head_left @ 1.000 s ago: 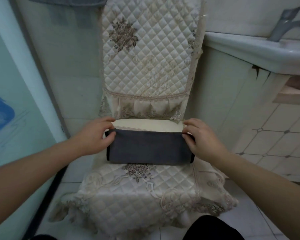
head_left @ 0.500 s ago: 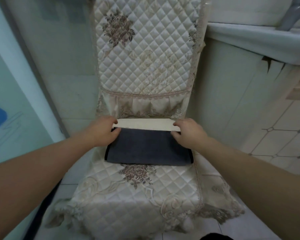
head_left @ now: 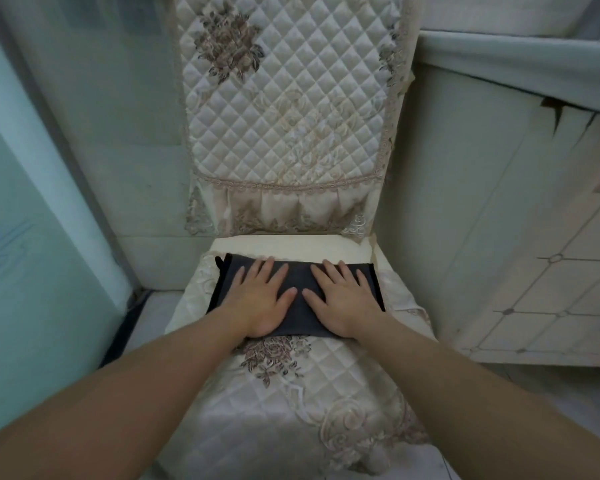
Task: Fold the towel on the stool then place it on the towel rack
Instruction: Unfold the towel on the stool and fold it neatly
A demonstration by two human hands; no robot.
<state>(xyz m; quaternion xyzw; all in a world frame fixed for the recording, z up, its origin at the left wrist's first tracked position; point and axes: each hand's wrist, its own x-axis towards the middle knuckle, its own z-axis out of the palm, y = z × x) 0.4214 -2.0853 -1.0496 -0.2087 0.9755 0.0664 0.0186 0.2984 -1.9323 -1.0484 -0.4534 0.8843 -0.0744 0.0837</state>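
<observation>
The dark grey cloth towel (head_left: 297,297) lies as a compact, flat rectangle on the seat of the cream quilted, floral-embroidered stool cover (head_left: 291,403), so the folding looks largely done. The left hand (head_left: 258,301) rests palm-down on the towel's left half, fingers straight and slightly spread, gripping nothing; the right hand (head_left: 342,301) lies the same way on the right half, just beside the left, thumbs nearly meeting over the middle. Dark towel edges show beyond the outer side of each hand and past the fingertips. This reads as a smoothing or pressing of the last fold. Whether another fold is intended cannot be told. What is left is to take the folded towel up from under the palms and carry it to the towel rack, which is not visible here.
</observation>
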